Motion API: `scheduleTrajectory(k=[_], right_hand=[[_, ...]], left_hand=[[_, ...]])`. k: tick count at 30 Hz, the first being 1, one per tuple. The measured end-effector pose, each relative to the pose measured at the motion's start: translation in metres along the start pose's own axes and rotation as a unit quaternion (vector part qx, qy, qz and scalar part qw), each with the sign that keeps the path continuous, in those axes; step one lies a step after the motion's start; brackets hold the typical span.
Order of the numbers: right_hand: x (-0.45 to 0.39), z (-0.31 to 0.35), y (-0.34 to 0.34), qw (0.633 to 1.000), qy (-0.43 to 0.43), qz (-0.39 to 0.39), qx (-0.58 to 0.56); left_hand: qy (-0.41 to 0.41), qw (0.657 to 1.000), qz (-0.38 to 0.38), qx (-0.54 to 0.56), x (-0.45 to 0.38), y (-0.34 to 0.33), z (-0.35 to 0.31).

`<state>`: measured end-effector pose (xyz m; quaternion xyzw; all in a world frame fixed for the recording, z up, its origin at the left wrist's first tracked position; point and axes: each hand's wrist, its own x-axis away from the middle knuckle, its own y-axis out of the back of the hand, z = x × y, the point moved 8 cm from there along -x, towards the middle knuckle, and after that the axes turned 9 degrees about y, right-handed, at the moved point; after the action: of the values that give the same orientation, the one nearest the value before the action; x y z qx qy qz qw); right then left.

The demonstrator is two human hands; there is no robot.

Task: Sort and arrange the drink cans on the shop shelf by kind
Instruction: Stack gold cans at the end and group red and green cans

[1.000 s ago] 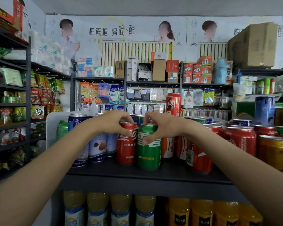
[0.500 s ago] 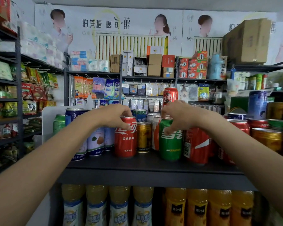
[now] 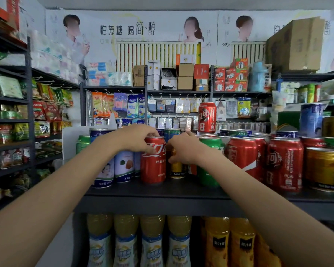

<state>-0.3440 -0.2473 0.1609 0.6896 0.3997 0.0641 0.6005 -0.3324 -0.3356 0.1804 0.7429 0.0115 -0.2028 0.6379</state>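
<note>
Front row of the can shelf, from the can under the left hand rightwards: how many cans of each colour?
Red cans: 3
Gold cans: 2
Green cans: 1
Total: 6

- Single head-worn wide-angle view, facing forward and slightly down, close to the shelf (image 3: 162, 191).
- Both forearms reaching in from the bottom corners, fingers (image 3: 152, 149) near frame centre.
- Beyond the fingers, farther racks; below them, bottles (image 3: 152, 245).
</note>
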Motion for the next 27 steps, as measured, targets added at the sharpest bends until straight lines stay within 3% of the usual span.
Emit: scheduleTrajectory(k=[3,7,10,13,18,23,27], right_hand=[[0.011,0.006,0.007,0.998,0.011,-0.047,0.047],[0.055,-0.024,0.048,0.982,-0.039,-0.157,0.101],[0.101,-0.08,0.064,0.978,-0.151,-0.13,0.063],[0.136,-0.112,0.049,0.971,-0.207,-0.093,-0.08],[0.153,-0.116,0.026,0.968,-0.215,-0.126,-0.028],[0.153,-0.107,0.022,0.965,-0.184,-0.186,0.034],[0.161,-0.116,0.031,0.971,-0.138,-0.19,0.033]], left_hand=[[0.015,0.999,-0.026,-0.025,-0.001,0.0,0.0],[-0.006,0.991,-0.134,-0.008,0.004,0.015,-0.021],[-0.058,0.984,-0.161,0.05,0.006,0.013,-0.061],[-0.093,0.983,-0.143,0.07,-0.001,-0.001,-0.098],[-0.101,0.986,-0.116,0.068,-0.019,-0.023,-0.131],[-0.083,0.979,-0.149,0.107,-0.028,-0.018,-0.136],[-0.079,0.968,-0.175,0.161,-0.03,-0.008,-0.153]])
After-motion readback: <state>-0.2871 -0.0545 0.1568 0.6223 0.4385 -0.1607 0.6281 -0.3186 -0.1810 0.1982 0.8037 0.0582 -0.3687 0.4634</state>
